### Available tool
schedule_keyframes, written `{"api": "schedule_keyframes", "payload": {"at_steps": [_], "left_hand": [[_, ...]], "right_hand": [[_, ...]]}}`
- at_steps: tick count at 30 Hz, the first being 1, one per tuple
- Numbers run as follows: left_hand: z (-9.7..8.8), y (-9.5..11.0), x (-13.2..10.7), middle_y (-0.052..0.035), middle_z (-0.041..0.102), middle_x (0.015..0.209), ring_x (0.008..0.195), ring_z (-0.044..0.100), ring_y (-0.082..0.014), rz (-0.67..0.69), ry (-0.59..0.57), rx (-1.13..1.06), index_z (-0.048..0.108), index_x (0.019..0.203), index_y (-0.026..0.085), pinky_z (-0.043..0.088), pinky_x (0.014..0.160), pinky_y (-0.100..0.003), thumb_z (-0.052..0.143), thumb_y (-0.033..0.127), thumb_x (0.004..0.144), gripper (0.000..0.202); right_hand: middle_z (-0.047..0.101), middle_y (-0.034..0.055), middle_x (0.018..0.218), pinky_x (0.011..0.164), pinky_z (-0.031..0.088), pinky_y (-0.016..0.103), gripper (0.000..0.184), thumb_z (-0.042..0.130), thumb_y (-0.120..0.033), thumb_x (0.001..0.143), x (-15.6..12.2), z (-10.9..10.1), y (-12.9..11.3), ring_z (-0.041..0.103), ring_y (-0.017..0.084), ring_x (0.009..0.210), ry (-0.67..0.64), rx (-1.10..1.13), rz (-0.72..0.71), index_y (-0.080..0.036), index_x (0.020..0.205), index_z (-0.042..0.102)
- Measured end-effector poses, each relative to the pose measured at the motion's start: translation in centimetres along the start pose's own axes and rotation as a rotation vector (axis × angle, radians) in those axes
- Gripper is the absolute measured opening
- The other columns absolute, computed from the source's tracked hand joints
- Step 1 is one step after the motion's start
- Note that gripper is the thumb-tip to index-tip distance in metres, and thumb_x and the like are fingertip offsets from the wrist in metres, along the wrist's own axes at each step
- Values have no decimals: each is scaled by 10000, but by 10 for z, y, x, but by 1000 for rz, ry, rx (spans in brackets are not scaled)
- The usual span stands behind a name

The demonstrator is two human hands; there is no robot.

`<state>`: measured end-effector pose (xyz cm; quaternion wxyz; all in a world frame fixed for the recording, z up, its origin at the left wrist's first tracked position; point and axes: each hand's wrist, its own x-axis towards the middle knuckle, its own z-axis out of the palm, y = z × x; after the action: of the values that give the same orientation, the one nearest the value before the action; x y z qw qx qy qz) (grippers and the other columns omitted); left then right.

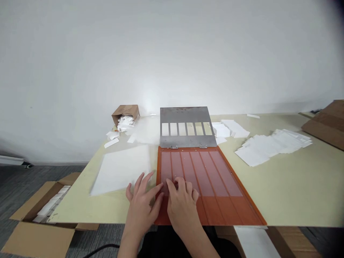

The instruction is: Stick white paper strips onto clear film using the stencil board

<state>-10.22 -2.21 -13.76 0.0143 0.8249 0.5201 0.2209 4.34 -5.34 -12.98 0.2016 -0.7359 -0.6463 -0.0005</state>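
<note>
An orange frame board [231, 209] lies at the table's front, divided by ridges into several long slots covered by pale translucent sheets [206, 172]. Hinged to its far edge, a grey metal plate [185, 114] stands raised, with a row of rectangular cut-outs. My left hand [143, 200] is at the board's left edge, fingers spread, thumb and index fingertip reaching over the rim. Beside it, my right hand [182, 202] rests over the leftmost slots with fingers curled down; whatever its fingertips pinch, if anything, is too small to make out.
Left of the board lies a translucent white sheet [123, 168]. A small carton [125, 109] spills white paper scraps at the back left. White card stacks [233, 129] and fanned sheets [268, 147] lie right. Open cardboard boxes [40, 236] stand below the table.
</note>
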Motion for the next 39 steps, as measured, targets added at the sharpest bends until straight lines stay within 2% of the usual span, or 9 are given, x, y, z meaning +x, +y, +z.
{"api": "schedule_keyframes", "payload": {"at_steps": [4,10,16,23,31,35,39], "left_hand": [[1,-2,-1,-33,501,1485,1391,411,-373,10,10,6,705,1149,416,259,1062,-716,520,273,941,313],[2,0,0,-38,503,1479,1389,412,-349,16,13,17,702,1167,400,270,1069,-667,496,261,954,328],[2,-1,2,-29,526,1461,1377,425,-338,37,31,27,691,1189,391,278,1072,-621,488,265,958,332],[1,-2,3,-30,551,1440,1372,434,-308,73,49,7,679,1198,376,328,1046,-562,467,260,974,330],[2,-3,3,-75,603,1370,1322,494,-303,112,122,-37,692,1174,282,408,1025,-533,472,270,979,294],[2,-4,2,-87,621,1342,1299,519,-298,134,136,-43,684,1188,270,450,1006,-527,473,266,979,297],[1,-4,3,-92,649,1290,1253,558,-282,151,203,-69,673,1191,249,479,1000,-498,494,239,969,286]], "right_hand": [[649,102,1146,779,368,431,421,480,-87,890,-4,-3,8,557,264,946,66,-11,-5,-278,1224,652],[650,96,1115,782,353,430,298,495,-188,932,-12,-7,28,549,262,936,126,-61,28,-279,1150,677],[648,81,1079,764,347,421,291,512,-193,925,-14,-7,29,544,256,911,120,-62,15,-279,1153,671],[648,93,1083,797,344,427,271,489,-250,952,-16,-16,39,545,260,933,198,-87,73,-265,1150,674],[639,111,1115,773,362,418,290,467,-352,967,-13,-11,62,543,268,945,91,-53,80,-274,1167,662],[635,117,1133,766,377,430,322,469,-391,962,-14,-18,69,544,279,953,87,-7,77,-286,1207,651],[635,125,1134,754,393,437,330,437,-381,972,-12,-30,94,544,286,946,120,-44,153,-289,1178,677]]}}
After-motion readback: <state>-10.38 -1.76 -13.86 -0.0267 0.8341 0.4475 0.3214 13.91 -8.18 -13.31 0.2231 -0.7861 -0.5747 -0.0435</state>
